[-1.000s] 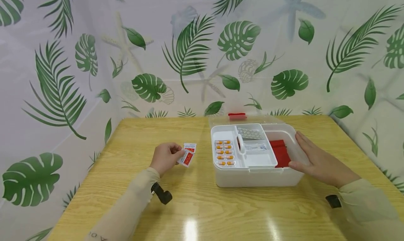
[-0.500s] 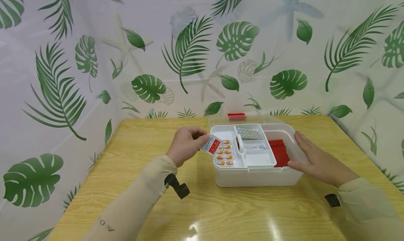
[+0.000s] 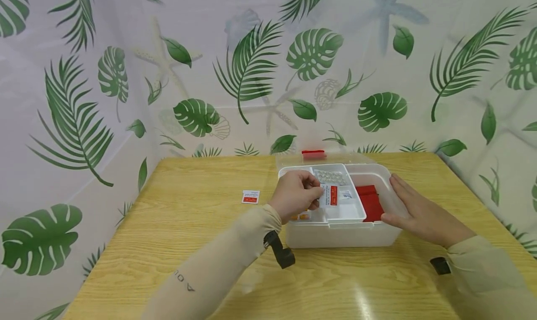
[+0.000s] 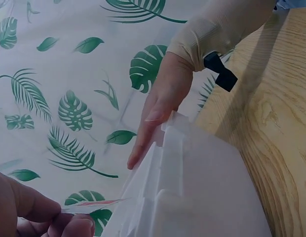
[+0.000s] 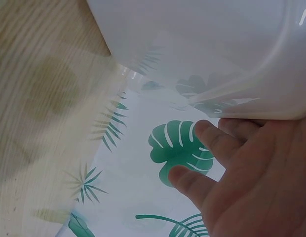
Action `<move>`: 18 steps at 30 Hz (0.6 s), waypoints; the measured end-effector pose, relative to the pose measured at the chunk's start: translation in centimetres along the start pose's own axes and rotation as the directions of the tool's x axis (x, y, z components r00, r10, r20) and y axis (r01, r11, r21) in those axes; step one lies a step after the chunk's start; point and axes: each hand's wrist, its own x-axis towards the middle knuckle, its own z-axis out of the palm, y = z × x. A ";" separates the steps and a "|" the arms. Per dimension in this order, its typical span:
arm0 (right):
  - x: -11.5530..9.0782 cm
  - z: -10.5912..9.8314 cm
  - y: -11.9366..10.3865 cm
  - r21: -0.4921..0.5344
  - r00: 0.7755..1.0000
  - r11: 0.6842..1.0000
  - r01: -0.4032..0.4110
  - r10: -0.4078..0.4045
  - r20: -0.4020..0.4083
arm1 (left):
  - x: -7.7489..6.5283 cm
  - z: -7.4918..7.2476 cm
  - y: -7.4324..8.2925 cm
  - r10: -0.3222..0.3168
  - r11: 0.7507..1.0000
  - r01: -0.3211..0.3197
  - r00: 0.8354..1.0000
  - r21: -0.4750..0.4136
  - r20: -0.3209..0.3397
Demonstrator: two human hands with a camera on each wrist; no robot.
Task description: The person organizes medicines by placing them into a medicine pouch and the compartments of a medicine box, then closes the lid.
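Observation:
My left hand (image 3: 297, 194) pinches a small white-and-red sachet (image 3: 333, 195) between thumb and fingers above the white divided tray (image 3: 341, 213). The hand covers most of a blister pack of orange capsules (image 3: 301, 215) and the tray's handle. A silver blister pack (image 3: 331, 177) lies in the back compartment; a small clear packet (image 3: 346, 194) shows partly behind the sachet. With fingers extended, my right hand (image 3: 423, 213) rests against the right end of the translucent box (image 3: 344, 236). On the table to the left lies another white-and-red sachet (image 3: 250, 197).
The box's lid (image 3: 348, 159) with its red latch (image 3: 313, 154) is folded back behind it. A red pouch (image 3: 371, 206) sits inside the box, right of the tray. A leaf-patterned sheet (image 3: 251, 124) bounds the wooden table (image 3: 201, 180).
My left hand has lifted one sachet from beside the other and carried it right, over the tray. The other sachet stays on the table. My right hand has stayed at the box.

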 end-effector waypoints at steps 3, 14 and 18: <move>0.0 -0.1 0.0 0.000 1.000 1.000 0.006 -0.006 0.001 | 0.5 1.2 0.0 -0.010 0.996 0.010 1.000 0.086 -0.004; 0.2 0.1 0.3 0.012 1.000 1.000 0.015 -0.015 -0.005 | 1.2 2.4 0.0 0.062 0.882 -0.081 0.996 0.464 0.057; 0.1 0.0 0.2 0.010 1.000 1.000 0.010 -0.010 -0.004 | 1.2 2.6 0.2 0.090 0.770 -0.138 0.990 0.622 0.109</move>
